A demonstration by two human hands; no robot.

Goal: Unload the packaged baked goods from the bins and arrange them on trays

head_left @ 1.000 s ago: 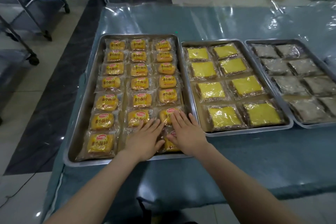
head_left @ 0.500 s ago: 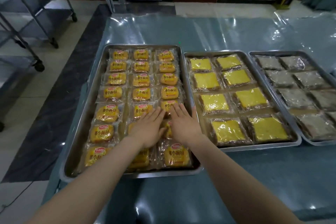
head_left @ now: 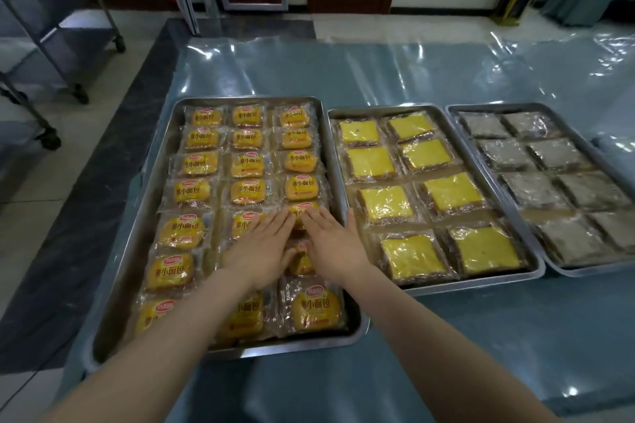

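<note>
A steel bun tray sits on the desk, which is covered by a glossy clear sheet. The tray is filled with small bread packets, each a yellow bun in clear wrap with a red label. They lie flat in three columns that run from the tray's near rim to its far rim.

Both hands lie palm down inside this tray, a little nearer its near rim than its far one. The left hand rests flat on packets of the middle column. The right hand rests flat on packets of the right column, close to the tray's right wall. The fingers of both are straight and held together, gripping nothing. A narrow gap between the two hands shows one packet.

Just beside the bun tray's right wall stands a second tray holding wrapped yellow cake slices in two columns. Beyond that, further right of the bun tray, a third tray holds wrapped grey-brown slices. Well to the left of the bun tray, on the floor, stands a wheeled metal rack.
</note>
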